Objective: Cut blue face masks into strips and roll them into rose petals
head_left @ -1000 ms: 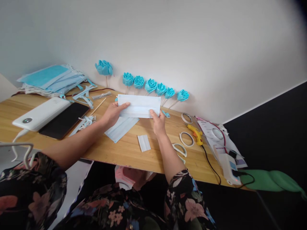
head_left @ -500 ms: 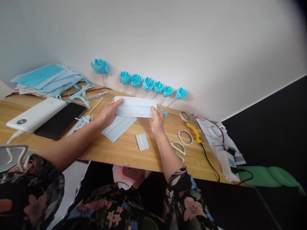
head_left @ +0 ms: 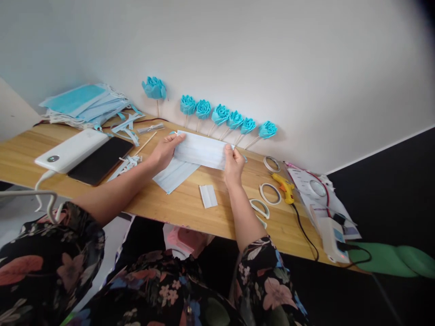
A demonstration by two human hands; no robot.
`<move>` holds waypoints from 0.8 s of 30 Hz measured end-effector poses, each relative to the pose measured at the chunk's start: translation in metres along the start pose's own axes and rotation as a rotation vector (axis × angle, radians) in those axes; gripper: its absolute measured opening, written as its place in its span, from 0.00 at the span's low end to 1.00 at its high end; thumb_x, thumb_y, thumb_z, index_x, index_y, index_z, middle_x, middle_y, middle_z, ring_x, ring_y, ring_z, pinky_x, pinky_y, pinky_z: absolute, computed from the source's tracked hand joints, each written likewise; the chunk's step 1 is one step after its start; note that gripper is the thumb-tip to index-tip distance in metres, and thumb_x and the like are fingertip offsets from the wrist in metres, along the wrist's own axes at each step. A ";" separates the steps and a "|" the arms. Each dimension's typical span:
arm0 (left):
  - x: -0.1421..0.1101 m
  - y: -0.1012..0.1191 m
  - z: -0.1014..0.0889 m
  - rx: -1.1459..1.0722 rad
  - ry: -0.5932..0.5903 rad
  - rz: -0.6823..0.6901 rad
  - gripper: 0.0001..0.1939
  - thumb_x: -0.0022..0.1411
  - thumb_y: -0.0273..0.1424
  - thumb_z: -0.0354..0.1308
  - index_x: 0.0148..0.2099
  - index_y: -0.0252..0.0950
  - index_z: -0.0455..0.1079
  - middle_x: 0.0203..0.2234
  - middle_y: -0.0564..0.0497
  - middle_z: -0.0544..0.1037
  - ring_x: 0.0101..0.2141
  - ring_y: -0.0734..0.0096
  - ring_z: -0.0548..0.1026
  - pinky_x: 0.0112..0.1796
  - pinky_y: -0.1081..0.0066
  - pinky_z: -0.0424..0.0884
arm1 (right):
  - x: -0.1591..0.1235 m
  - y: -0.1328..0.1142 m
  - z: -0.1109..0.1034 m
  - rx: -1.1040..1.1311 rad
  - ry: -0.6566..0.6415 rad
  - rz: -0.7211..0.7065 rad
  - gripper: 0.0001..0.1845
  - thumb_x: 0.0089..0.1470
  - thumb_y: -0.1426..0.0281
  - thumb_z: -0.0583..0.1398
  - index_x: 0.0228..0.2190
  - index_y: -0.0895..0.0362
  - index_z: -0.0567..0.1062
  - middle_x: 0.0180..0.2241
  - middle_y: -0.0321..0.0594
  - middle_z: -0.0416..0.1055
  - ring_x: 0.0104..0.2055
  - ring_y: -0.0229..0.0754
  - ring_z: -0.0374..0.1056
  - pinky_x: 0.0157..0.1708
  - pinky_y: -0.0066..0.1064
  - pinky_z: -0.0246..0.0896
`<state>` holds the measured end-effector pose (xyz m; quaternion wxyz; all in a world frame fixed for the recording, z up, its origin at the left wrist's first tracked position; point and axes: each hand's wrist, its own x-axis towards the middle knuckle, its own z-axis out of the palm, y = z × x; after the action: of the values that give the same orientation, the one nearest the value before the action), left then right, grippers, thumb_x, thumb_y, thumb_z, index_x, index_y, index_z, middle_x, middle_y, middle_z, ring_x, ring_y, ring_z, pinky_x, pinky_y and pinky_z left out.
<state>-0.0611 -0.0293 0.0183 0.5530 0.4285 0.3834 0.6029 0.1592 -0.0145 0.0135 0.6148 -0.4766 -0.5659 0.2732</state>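
Observation:
My left hand (head_left: 166, 151) pinches the left end of a pale face mask (head_left: 200, 149), thumb on top. Its right end is held between the thumb and fingers of my right hand (head_left: 234, 166). Stretched between both hands, the mask has its whitish side toward me and sits just above the table; no ear loops show on it. Another pale blue mask sheet (head_left: 176, 174) lies beneath, partly covered. A small folded white piece (head_left: 208, 196) rests on the wood nearer me, left of my right forearm.
Several blue mask-fabric flowers (head_left: 220, 114) on sticks lean along the wall. A mask stack (head_left: 81, 104), cut strips (head_left: 127, 127), a white power bank (head_left: 72, 149) and a dark phone (head_left: 101, 160) lie left. Tape rolls (head_left: 270, 194), a yellow glue gun (head_left: 283, 187) and a power strip (head_left: 333, 240) lie right.
The view has shifted, so the scene sits further right in the picture. Both hands still hold the mask, which now slopes down more to the right; my right thumb lies nearer its upper corner.

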 end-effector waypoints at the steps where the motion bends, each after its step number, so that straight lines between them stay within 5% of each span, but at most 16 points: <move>1: 0.001 0.000 0.000 0.007 0.009 -0.004 0.23 0.54 0.50 0.68 0.34 0.34 0.76 0.28 0.47 0.82 0.37 0.57 0.82 0.37 0.67 0.77 | -0.001 -0.002 -0.001 -0.036 -0.002 -0.024 0.34 0.56 0.40 0.58 0.20 0.51 0.52 0.21 0.28 0.42 0.26 0.33 0.43 0.26 0.29 0.43; 7: 0.003 0.001 -0.004 -0.067 -0.020 -0.033 0.22 0.60 0.50 0.65 0.41 0.34 0.76 0.32 0.47 0.83 0.40 0.55 0.82 0.37 0.65 0.78 | -0.002 -0.006 -0.002 -0.063 0.017 -0.031 0.33 0.58 0.39 0.56 0.21 0.51 0.51 0.22 0.28 0.42 0.26 0.33 0.43 0.26 0.29 0.43; 13: 0.001 0.008 -0.003 -0.185 -0.312 -0.130 0.34 0.65 0.60 0.52 0.52 0.35 0.75 0.40 0.40 0.84 0.44 0.49 0.82 0.34 0.63 0.79 | 0.006 -0.004 -0.002 0.093 0.124 0.045 0.33 0.55 0.37 0.57 0.22 0.51 0.52 0.23 0.27 0.43 0.26 0.33 0.43 0.25 0.29 0.44; 16: 0.001 0.007 -0.004 -0.170 -0.386 -0.137 0.35 0.64 0.61 0.53 0.51 0.34 0.76 0.40 0.38 0.84 0.43 0.49 0.82 0.30 0.67 0.79 | 0.006 -0.005 -0.002 0.127 0.136 0.064 0.34 0.53 0.37 0.58 0.22 0.51 0.54 0.23 0.27 0.45 0.26 0.33 0.43 0.25 0.28 0.44; 21: 0.002 -0.004 -0.006 -0.022 -0.258 -0.104 0.23 0.53 0.45 0.72 0.44 0.33 0.78 0.35 0.43 0.83 0.35 0.61 0.81 0.27 0.72 0.77 | 0.002 -0.005 -0.003 0.115 0.057 0.045 0.34 0.54 0.38 0.58 0.22 0.51 0.54 0.23 0.27 0.45 0.26 0.33 0.43 0.26 0.29 0.45; 24: 0.003 -0.006 -0.006 0.026 -0.151 -0.110 0.19 0.49 0.40 0.75 0.37 0.32 0.77 0.30 0.47 0.81 0.28 0.70 0.77 0.24 0.75 0.74 | 0.000 -0.002 -0.003 0.099 0.018 0.016 0.32 0.58 0.39 0.56 0.22 0.51 0.54 0.23 0.29 0.47 0.26 0.34 0.46 0.26 0.30 0.48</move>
<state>-0.0643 -0.0255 0.0111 0.6070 0.4581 0.3714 0.5327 0.1619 -0.0161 0.0156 0.6405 -0.4527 -0.5422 0.3014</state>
